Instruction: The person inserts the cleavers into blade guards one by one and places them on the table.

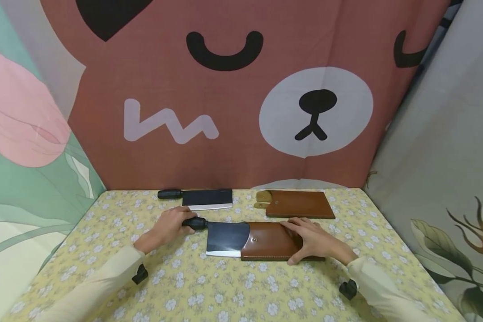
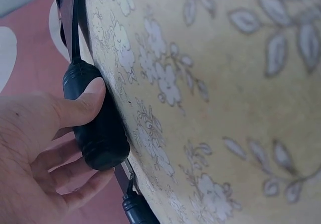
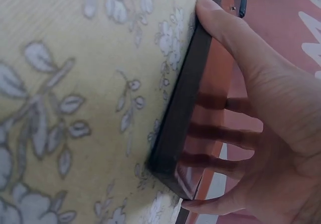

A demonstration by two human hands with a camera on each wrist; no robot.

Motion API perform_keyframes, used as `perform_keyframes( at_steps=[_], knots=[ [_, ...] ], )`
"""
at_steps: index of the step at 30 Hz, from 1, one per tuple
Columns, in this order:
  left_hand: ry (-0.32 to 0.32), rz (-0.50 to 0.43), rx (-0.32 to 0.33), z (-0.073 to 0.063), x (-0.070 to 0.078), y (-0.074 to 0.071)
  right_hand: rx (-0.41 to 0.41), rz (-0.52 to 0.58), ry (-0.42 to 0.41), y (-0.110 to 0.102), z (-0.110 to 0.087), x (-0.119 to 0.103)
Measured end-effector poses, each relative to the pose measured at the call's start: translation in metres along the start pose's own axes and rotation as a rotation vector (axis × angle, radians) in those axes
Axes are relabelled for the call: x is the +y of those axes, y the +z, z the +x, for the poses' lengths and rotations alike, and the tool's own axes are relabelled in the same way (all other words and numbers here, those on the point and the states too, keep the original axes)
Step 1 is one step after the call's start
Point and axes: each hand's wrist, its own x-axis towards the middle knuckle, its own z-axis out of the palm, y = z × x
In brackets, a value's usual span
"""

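Note:
A cleaver [image 1: 226, 237] with a dark blade and bright edge lies at the table's middle, its right part inside a brown leather sheath [image 1: 265, 241]. My left hand [image 1: 173, 226] holds its black handle [image 2: 95, 118], thumb on one side and fingers curled behind in the left wrist view. My right hand [image 1: 315, 239] spans the sheath near its right end. In the right wrist view the thumb lies on the dark near edge of the sheath [image 3: 183, 98], with the fingers reaching across to the far side. How much blade sits inside is hidden.
Behind, at the table's back edge, lie a second cleaver [image 1: 207, 198] with a black handle and a second brown sheath [image 1: 302, 204] with tan straps. A flowered yellow cloth [image 1: 225, 295] covers the table. A bear-print curtain [image 1: 233, 161] hangs behind it.

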Motion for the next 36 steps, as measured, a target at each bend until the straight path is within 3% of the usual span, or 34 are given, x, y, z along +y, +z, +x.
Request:
perform_keyframes(
  at_steps=[4,9,14,30,36],
  knots=[
    [-0.012,-0.003,-0.007,-0.005,0.000,0.000,0.018,-0.029,-0.004,0.005,0.001,-0.003],
    [-0.005,0.000,0.038,-0.007,0.001,0.000,0.062,-0.038,-0.027,0.009,0.003,-0.012],
    [0.026,0.020,0.039,-0.004,0.007,0.003,0.068,-0.040,-0.029,0.013,0.008,-0.021],
    [0.012,0.030,0.024,0.000,0.014,0.003,0.110,-0.037,-0.048,0.021,0.012,-0.025],
    [0.062,0.020,0.051,0.008,0.024,0.007,0.114,-0.016,-0.063,0.026,0.020,-0.032]
  ],
)
